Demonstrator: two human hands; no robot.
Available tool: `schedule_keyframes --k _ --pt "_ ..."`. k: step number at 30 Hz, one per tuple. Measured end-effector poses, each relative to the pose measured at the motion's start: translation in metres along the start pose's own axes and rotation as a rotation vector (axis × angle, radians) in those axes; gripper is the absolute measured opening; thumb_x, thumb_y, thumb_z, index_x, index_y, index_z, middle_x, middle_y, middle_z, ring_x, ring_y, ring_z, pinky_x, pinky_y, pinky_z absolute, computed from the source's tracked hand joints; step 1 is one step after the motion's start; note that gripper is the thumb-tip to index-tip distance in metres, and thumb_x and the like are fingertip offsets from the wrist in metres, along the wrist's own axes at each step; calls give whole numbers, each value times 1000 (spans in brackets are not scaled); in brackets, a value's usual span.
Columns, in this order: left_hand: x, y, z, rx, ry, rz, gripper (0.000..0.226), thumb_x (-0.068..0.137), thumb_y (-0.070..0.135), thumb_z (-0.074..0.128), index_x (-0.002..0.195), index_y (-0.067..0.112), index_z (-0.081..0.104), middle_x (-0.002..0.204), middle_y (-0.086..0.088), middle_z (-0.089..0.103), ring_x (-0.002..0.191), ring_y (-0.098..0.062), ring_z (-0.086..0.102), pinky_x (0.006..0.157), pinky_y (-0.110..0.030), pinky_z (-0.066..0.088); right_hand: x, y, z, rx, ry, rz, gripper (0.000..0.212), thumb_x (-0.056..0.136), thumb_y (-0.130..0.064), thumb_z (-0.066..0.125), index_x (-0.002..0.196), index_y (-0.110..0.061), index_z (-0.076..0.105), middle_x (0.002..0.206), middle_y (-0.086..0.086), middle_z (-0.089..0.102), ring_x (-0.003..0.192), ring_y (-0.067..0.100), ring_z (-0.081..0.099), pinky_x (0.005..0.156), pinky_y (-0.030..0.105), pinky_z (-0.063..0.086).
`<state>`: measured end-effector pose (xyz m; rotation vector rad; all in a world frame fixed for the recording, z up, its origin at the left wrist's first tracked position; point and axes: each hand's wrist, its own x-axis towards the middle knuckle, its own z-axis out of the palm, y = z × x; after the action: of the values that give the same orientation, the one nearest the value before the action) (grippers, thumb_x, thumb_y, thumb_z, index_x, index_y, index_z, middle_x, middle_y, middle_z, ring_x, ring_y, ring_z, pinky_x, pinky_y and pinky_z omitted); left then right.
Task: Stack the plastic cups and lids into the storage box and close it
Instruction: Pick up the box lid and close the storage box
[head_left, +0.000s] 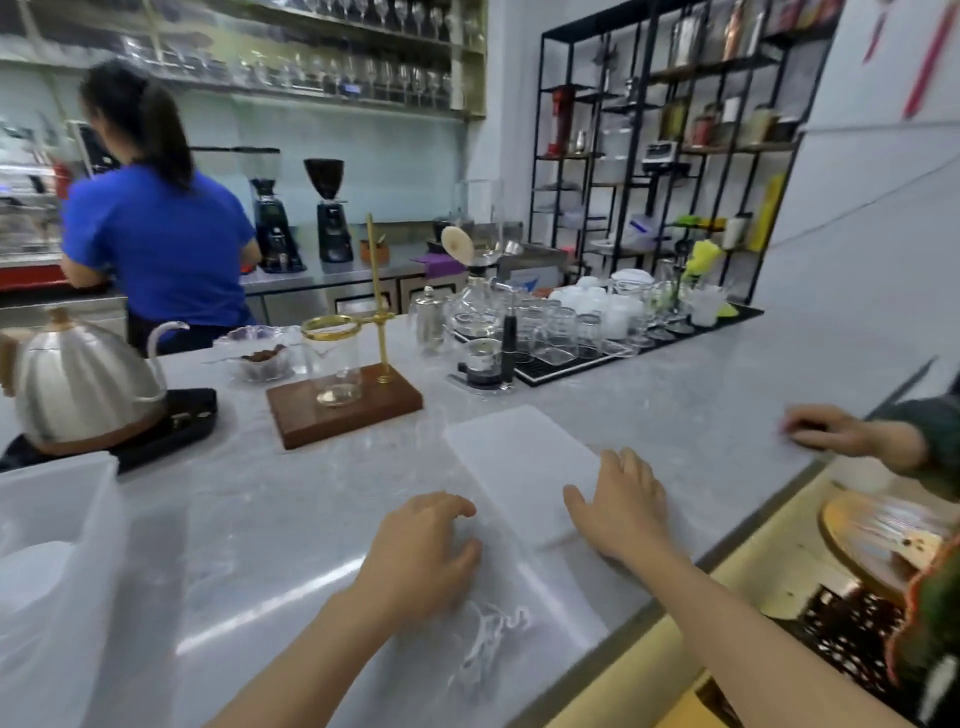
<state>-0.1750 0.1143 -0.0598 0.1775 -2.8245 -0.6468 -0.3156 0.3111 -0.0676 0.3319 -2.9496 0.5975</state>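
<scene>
At the far left edge of the frame stands a translucent storage box (57, 545), open at the top, cut off by the frame; what is in it cannot be made out through the cloudy wall. Above it on the pale worktop (249, 519) sit one silver gooseneck kettle (83, 384) on a dark base and, to its right, one wooden drip stand (345, 402) with a brass ring and a glass beaker.

Low in the middle, the left hand (421, 551) comes up from the bottom edge on a bare forearm, palm down, fingers (457, 506) curled and loosely bent, pressing on crinkled clear plastic wrap (493, 639) that lies on the worktop. Whether the fingers pinch the wrap or only rest on it cannot be told.

Just right of it, the right hand (621, 506) lies palm down with fingers spread flat on the near end of one white rectangular lid (519, 462). The lid lies flat, its long axis running from the lower right toward the upper left of the frame; the hand grips nothing, only rests on it.

Behind, in the upper middle, a black mat (571, 364) carries a crowd of upturned glasses, too many and too blurred to count.

At the right edge a second person's hand (841, 431), in a dark sleeve, rests on the worktop's edge. No plastic cups can be told apart.
</scene>
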Motion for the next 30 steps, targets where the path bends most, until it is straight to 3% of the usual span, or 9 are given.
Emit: schedule_keyframes --k 3,8,12,15,18,21,26,30 --pt "8 13 14 -39 -46 2 52 98 35 57 147 21 50 147 0 57 137 -19 50 111 -25 33 1 17 3 -22 -50 60 79 95 -58 42 152 -6 22 159 14 27 147 31 23 119 44 19" --pt "6 26 26 -111 -127 -19 67 100 37 54 159 16 29 159 -4 45 142 -22 42 113 -27 27 -3 18 11 60 -43 -37 72 99 -51 41 155 -12 20 157 9 33 145 28 28 118 41 20" --pt "3 28 28 -251 -100 -29 54 99 35 57 148 19 39 144 2 59 111 -1 46 88 -19 22 -1 13 9 142 -29 -19 69 93 -45 56 149 -15 30 143 14 45 132 33 36 109 40 30" --pt "4 28 27 -421 -93 -149 67 98 32 62 156 21 30 146 -2 58 130 -16 52 103 -26 34 -1 9 8 174 -19 22 70 87 -43 66 144 -14 37 135 16 48 128 34 39 105 40 32" --pt "5 28 28 -560 -41 -239 68 96 28 66 155 23 32 137 -6 64 109 -18 63 83 -22 44 -1 5 9 211 5 52 73 82 -42 73 140 -12 41 134 15 49 126 34 41 103 39 33" --pt "6 26 31 -633 55 -297 64 94 21 67 150 25 36 107 -2 73 88 -16 69 63 -14 47 -2 0 10 258 6 68 76 78 -42 77 139 -12 43 134 14 50 125 33 43 105 41 37" --pt "3 25 29 -821 186 -439 60 89 15 69 142 26 43 108 -3 75 86 -17 75 77 -36 59 -7 -9 11 379 14 78 76 72 -40 84 133 -14 46 131 11 50 121 31 50 104 44 43" --pt "6 24 18 -907 343 -569 51 84 14 70 127 30 47 97 3 73 82 -8 69 61 -27 49 -11 -16 18 502 46 67 74 69 -33 87 129 -12 49 127 9 53 118 29 53 100 42 46"
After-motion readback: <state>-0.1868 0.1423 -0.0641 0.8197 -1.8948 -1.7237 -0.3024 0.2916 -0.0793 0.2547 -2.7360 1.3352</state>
